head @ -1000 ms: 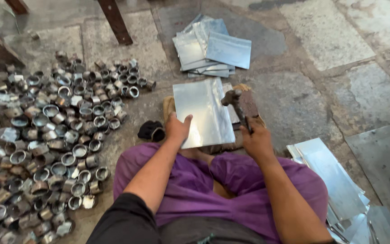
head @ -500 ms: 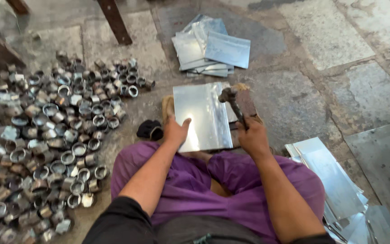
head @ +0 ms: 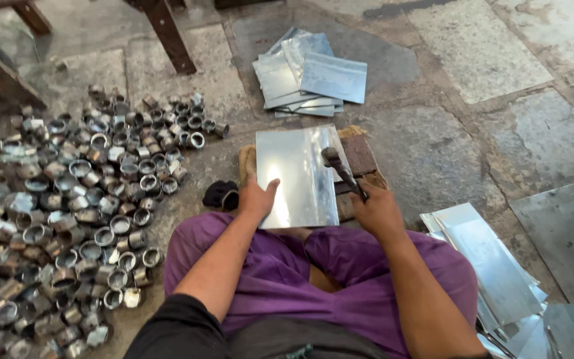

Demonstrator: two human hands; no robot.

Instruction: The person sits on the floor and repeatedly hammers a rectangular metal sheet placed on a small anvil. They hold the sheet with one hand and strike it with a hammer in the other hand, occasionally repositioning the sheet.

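Head view: right hand [head: 379,211], fingers gripping the hammer [head: 342,170], has lowered it onto the metal sheet [head: 297,176]; left hand [head: 256,198] lies flat.

Floor: worn grey stone slabs [head: 499,53] with dirt-filled joints.
Furniture: dark wooden legs [head: 167,36] stand at the slabs' far left edge.
Light: soft daylight.

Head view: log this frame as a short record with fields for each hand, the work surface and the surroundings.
left hand: flat on the metal sheet, pressing its near left edge
right hand: closed grip on the hammer, head over the sheet's right edge
under sheet: wooden block
left floor: pile of metal rings
far floor: sheet stack
right floor: more sheets
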